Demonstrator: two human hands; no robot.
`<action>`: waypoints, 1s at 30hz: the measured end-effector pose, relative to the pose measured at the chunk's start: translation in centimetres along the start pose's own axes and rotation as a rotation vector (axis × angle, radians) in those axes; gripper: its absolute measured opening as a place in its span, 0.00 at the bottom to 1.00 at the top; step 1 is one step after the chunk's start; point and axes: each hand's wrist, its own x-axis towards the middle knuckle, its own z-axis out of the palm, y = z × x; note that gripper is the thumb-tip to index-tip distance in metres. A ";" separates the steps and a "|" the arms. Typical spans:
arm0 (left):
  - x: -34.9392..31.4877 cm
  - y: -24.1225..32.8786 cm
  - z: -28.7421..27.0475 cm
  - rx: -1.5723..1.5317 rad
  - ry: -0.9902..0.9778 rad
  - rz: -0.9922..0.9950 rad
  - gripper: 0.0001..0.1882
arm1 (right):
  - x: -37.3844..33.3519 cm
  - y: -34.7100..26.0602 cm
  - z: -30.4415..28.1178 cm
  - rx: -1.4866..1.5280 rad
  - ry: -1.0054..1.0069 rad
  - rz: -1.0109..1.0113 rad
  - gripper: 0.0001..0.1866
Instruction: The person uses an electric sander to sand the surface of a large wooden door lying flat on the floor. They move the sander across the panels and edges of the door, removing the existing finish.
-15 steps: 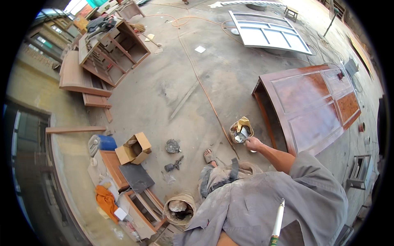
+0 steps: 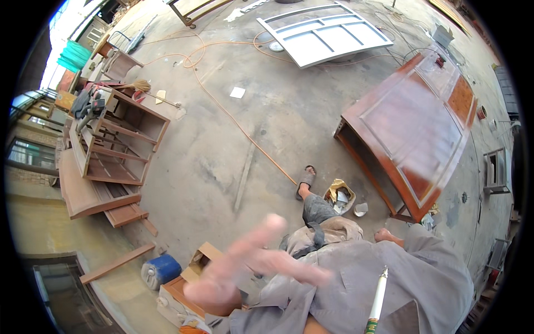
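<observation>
My left hand (image 2: 245, 267) is raised in front of my body, smeared by motion. Its fingers are stretched apart, with nothing visible between them. Behind it, a cardboard box (image 2: 207, 255) is partly covered. Beside my shirt's right sleeve, my right hand (image 2: 387, 236) shows only in part, and its fingers cannot be made out. Near that hand stand a small white cup (image 2: 360, 209) and a tub of scraps (image 2: 348, 208) with a yellowish lining. A lit cigarette (image 2: 377, 298) juts up from the lower edge, held by neither hand.
A reddish-brown panelled cabinet (image 2: 411, 131) lies at right. White framed panels (image 2: 328, 36) lie at the far side. Unfinished wooden frames (image 2: 119, 145) are stacked at left, near a blue drum (image 2: 161, 271). An orange hose (image 2: 239, 129) crosses the concrete floor.
My left hand has come into view. My right hand has drawn back from the scrap tub towards my body. My view has shifted, and my foot now stands beside the tub.
</observation>
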 end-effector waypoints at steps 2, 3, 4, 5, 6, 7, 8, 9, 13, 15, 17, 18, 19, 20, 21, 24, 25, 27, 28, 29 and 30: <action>6.1 2.0 -1.0 -0.035 -0.330 -0.055 0.67 | 2.6 0.7 -2.1 0.083 0.138 0.003 0.09; 8.9 2.8 -2.4 -0.054 -0.441 -0.074 0.66 | 3.2 0.9 -4.1 0.180 0.201 0.020 0.10; 11.3 4.0 -2.9 -0.078 -0.388 -0.004 0.61 | 4.4 1.5 -7.0 0.338 0.202 0.012 0.11; 14.2 4.3 -3.3 -0.092 -0.303 -0.012 0.57 | 4.3 0.0 -9.6 0.535 0.181 0.010 0.12; 16.8 5.5 -2.8 -0.077 -0.205 -0.011 0.54 | 5.2 -1.2 -12.7 0.713 0.205 0.066 0.14; 18.9 6.1 -2.7 -0.053 -0.099 -0.047 0.51 | 5.3 -1.5 -15.2 0.903 0.241 0.151 0.16; 20.8 6.3 -3.6 -0.052 -0.071 -0.069 0.50 | 6.0 -2.2 -18.5 1.083 0.300 0.212 0.18; 22.5 6.6 -4.5 -0.059 -0.059 -0.075 0.50 | 4.1 -3.0 -25.3 1.172 0.334 0.346 0.19; 29.8 5.1 -14.5 -0.091 -0.316 -0.097 0.60 | 11.9 -1.5 -34.4 1.410 0.463 0.246 0.21; 34.1 6.3 -17.8 -0.018 -0.179 -0.215 0.56 | 11.5 -4.0 -39.2 1.531 0.491 0.256 0.20; 38.2 2.5 -24.3 0.231 0.066 -0.293 0.45 | 10.2 -0.6 -40.9 1.598 0.572 0.374 0.20; 39.0 0.0 -28.5 0.440 0.164 -0.288 0.41 | 11.3 -0.2 -42.2 1.618 0.582 0.383 0.20; 38.1 -2.3 -32.6 0.656 0.301 -0.338 0.39 | 13.6 0.4 -43.9 1.628 0.593 0.354 0.20; 37.6 -3.6 -36.5 0.859 0.423 -0.402 0.37 | 14.9 0.4 -44.7 1.617 0.602 0.386 0.20; 37.8 -4.4 -39.3 0.893 0.504 -0.501 0.34 | 16.1 1.0 -44.1 1.574 0.556 0.415 0.20; 36.8 -4.8 -48.5 1.074 0.627 -0.702 0.30 | 18.4 0.7 -45.5 1.560 0.407 0.518 0.19; 38.0 -5.3 -50.9 1.157 0.616 -0.719 0.30 | 19.5 2.1 -47.0 1.450 0.370 0.564 0.19; 42.3 -4.0 -52.8 1.257 0.547 -0.775 0.29 | 19.8 0.1 -44.5 1.234 0.349 0.458 0.16; 45.1 -3.9 -53.8 1.247 0.484 -0.762 0.28 | 20.9 0.3 -42.0 0.952 0.347 0.393 0.14; 48.1 -4.1 -54.8 1.230 0.421 -0.739 0.28 | 21.6 0.8 -39.6 0.659 0.364 0.348 0.13; 52.3 -2.3 -54.9 1.262 0.367 -0.686 0.27 | 23.0 0.3 -43.4 0.956 0.434 0.464 0.13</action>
